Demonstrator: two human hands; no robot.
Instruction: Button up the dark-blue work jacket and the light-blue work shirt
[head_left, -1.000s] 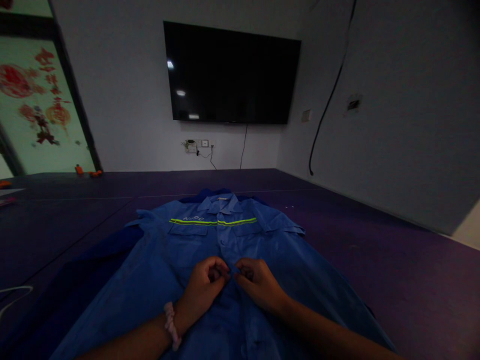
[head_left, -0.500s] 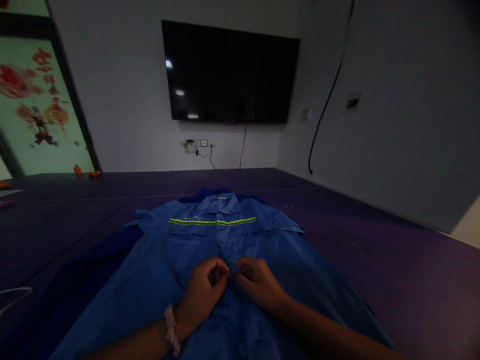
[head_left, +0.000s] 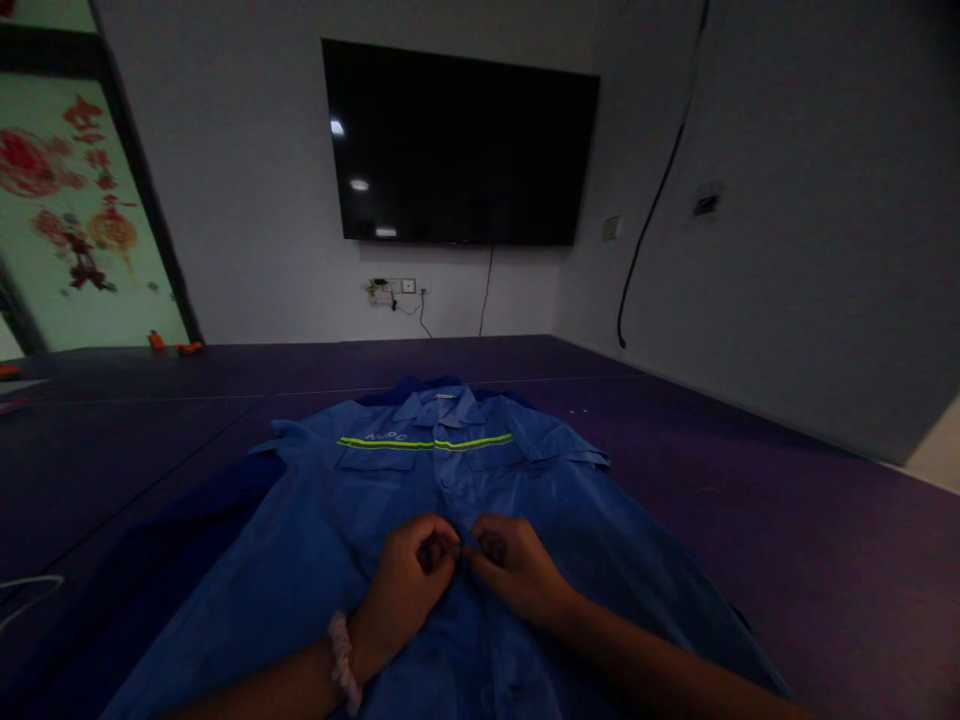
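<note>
A blue short-sleeved work shirt (head_left: 315,530) lies face up, its collar pointing away from me and a yellow-green stripe across the chest. Below the chest pockets, my left hand (head_left: 417,568) pinches the front edge of the shirt along the button placket. Opposite it, my right hand (head_left: 516,565) is also closed in a pinch on the placket, its fingertips almost touching the left ones. Whatever button may sit between the fingertips is too small and dark to make out. Under the shirt, a darker blue garment (head_left: 202,540) shows at the left and behind the collar.
The garments lie on a dark purple surface (head_left: 750,480) that reaches to the walls. Small orange objects (head_left: 189,348) lie at the far left. A white cable (head_left: 34,580) curves in at the left edge. A black cable (head_left: 651,220) hangs by the right wall.
My right fingertips have moved slightly left, closer to the left ones. The shirt lies as before.
</note>
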